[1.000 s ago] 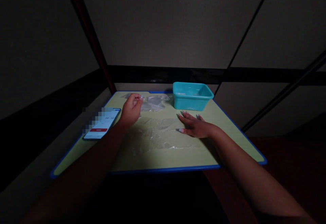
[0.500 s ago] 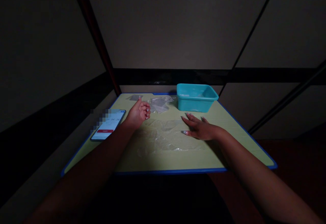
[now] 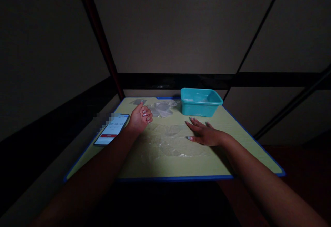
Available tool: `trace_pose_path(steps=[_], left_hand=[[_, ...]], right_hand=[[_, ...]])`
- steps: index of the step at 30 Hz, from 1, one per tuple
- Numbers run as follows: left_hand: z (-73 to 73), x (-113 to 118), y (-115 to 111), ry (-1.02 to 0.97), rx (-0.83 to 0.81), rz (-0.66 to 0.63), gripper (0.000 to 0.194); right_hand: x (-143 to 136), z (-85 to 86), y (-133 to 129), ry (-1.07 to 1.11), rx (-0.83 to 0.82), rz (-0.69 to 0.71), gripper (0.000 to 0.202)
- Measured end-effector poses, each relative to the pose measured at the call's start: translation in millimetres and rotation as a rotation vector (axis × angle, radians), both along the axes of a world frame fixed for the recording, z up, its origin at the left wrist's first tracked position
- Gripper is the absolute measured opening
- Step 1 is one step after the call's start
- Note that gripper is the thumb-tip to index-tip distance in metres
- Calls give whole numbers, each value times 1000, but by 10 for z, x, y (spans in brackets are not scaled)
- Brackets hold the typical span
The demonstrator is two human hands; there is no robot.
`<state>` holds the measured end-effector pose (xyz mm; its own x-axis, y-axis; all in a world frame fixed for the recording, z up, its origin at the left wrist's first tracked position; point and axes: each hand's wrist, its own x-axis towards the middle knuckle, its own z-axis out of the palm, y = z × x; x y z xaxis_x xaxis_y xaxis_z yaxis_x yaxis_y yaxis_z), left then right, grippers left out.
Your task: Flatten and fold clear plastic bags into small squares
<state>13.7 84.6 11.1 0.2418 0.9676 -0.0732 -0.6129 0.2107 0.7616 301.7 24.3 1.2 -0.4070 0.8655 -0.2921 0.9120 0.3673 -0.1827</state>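
Note:
A clear plastic bag lies spread flat and wrinkled across the middle of the table. My right hand rests palm down at the bag's right side, its fingers spread and holding nothing. At the bag's upper left, my left hand is turned palm up with its fingers curled in to the palm and the thumb raised. I see nothing in its grasp. Just beyond that hand lie more crumpled clear plastic bags.
A turquoise plastic basket stands at the back right, with something pale inside. On the left lies a phone with a lit screen. A small grey flat piece is at the back left. The yellow table has a blue rim.
The fingers of my left hand have curled in more tightly. My right hand stays flat in the same place. The whole view has shifted slightly.

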Motion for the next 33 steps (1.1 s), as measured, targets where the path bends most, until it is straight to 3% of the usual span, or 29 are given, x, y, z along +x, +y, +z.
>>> trace_pose_path(steps=[9, 26, 33], left_hand=[[-9, -91, 37, -123, -71, -68, 54], [12, -97, -11, -236, -25, -70, 55], [42, -89, -56, -250, 0, -135, 56]], right_hand=[[13, -13, 5, -9, 3, 5, 81], [7, -18, -1, -3, 15, 9, 80], [2, -1, -7, -5, 5, 6, 81]])
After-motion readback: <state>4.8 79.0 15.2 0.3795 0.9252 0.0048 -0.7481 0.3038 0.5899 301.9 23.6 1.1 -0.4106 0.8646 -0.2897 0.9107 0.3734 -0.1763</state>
